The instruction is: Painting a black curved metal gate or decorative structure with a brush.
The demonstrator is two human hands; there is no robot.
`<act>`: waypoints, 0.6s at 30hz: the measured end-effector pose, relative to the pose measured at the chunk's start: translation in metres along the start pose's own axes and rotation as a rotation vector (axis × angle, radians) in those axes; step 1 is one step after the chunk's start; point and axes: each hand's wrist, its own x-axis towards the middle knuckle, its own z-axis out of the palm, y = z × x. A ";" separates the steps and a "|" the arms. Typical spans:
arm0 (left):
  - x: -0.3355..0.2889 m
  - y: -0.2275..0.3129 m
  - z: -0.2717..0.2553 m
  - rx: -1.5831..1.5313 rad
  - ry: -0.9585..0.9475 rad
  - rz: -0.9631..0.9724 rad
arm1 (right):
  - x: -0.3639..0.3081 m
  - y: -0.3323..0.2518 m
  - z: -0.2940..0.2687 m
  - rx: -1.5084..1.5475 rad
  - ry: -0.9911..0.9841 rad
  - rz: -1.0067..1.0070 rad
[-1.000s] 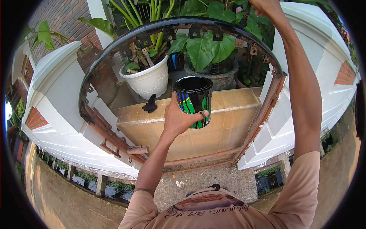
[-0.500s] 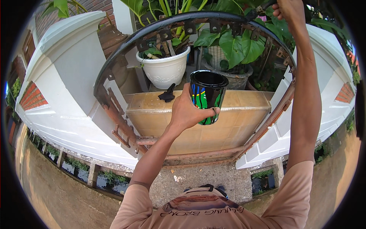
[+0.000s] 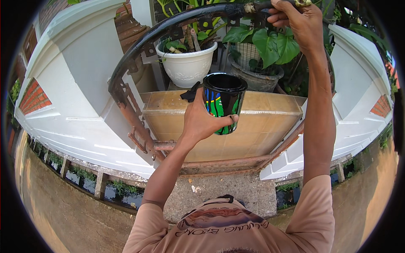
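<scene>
My left hand (image 3: 202,119) is wrapped round a paint can (image 3: 223,107), holding it nearly upright. Black paint shows inside its open top, and dark runs streak its green and blue side. Higher up at the right, my right hand (image 3: 298,23) grips a paintbrush (image 3: 249,7) by its handle. The brush's dark bristle end meets the top of an arched metal gate frame (image 3: 185,16). That curve is glossy black, while the frame's lower parts look rusty reddish-brown. A crumpled black cloth-like piece (image 3: 190,94) lies just beyond my left hand, on the tiled ledge.
Behind the frame stand a white plant pot (image 3: 187,65) and a grey pot (image 3: 257,80) with big leaves. White pillars (image 3: 80,80) flank the gate on both sides. A tan tiled ledge (image 3: 257,103) faces me. Below runs a drain channel (image 3: 122,194) beside concrete paving (image 3: 228,189).
My right hand has come left and slightly down, bringing the brush into view along the frame's top. The can has shifted slightly left and up in the view.
</scene>
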 end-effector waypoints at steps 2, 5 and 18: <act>0.003 -0.007 0.002 0.005 0.010 0.029 | -0.002 0.010 -0.019 -0.045 0.065 -0.067; 0.008 -0.007 0.007 -0.039 -0.019 0.006 | -0.012 0.009 -0.029 0.135 0.030 -0.055; 0.055 0.008 0.051 -0.126 -0.017 0.061 | -0.083 0.082 -0.030 -0.114 0.414 -0.487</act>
